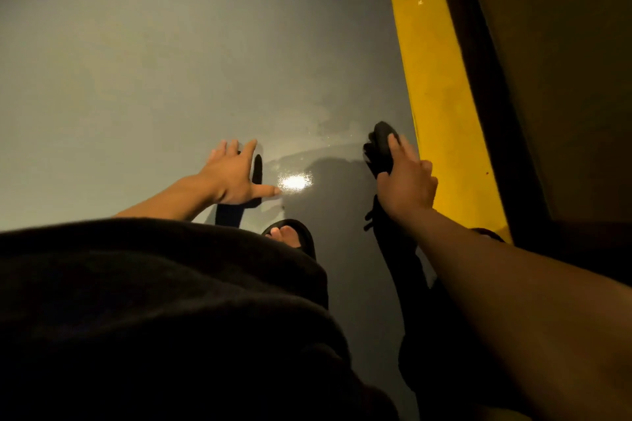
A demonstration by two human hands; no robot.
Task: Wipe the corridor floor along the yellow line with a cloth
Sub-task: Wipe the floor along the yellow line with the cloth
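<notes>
A broad yellow line [434, 79] runs along the right side of the grey corridor floor [171, 61]. My right hand [407, 181] grips a bunched dark cloth [381, 147] just left of the line, low over the floor. A wet, shiny patch [328, 133] with a bright light reflection lies between my hands. My left hand [232, 174] is spread with straight fingers over the floor and holds nothing; its shadow falls right beneath it.
A dark strip and a dim wall [564, 79] border the yellow line on the right. My foot in a black sandal [290, 236] stands on the floor between my arms. My dark clothing fills the lower left.
</notes>
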